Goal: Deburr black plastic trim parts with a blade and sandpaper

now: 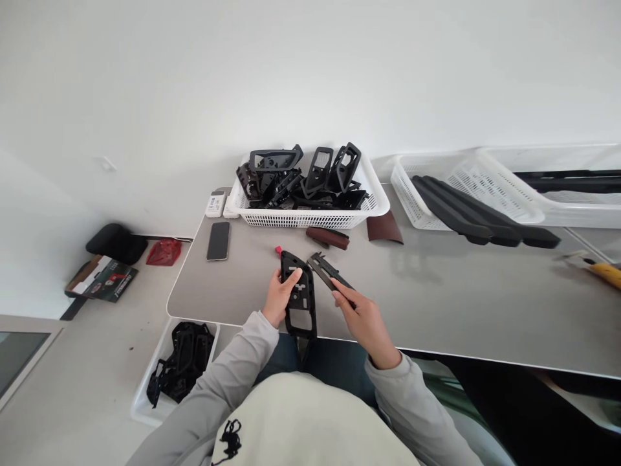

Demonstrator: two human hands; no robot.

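Note:
My left hand (280, 296) grips a black plastic frame (309, 304) by its left side, thumb on top. The frame stands tilted over the table's front edge, with a large opening at its lower end. My right hand (363, 320) is closed on a dark caliper (326, 270), whose jaws point up and left, close beside the frame's upper right side. Whether the jaws touch the frame I cannot tell. A small red piece (278, 250) shows just beyond the frame's top. Further back lie a dark red padded part (328, 237) and a flat dark red piece (384, 229).
A white basket (310, 220) of black frames stands at the back of the grey table (451, 291). A phone (218, 241) lies left. Another basket (417, 217) bears long black parts (478, 217). A white bin (138, 404) of black parts is below left.

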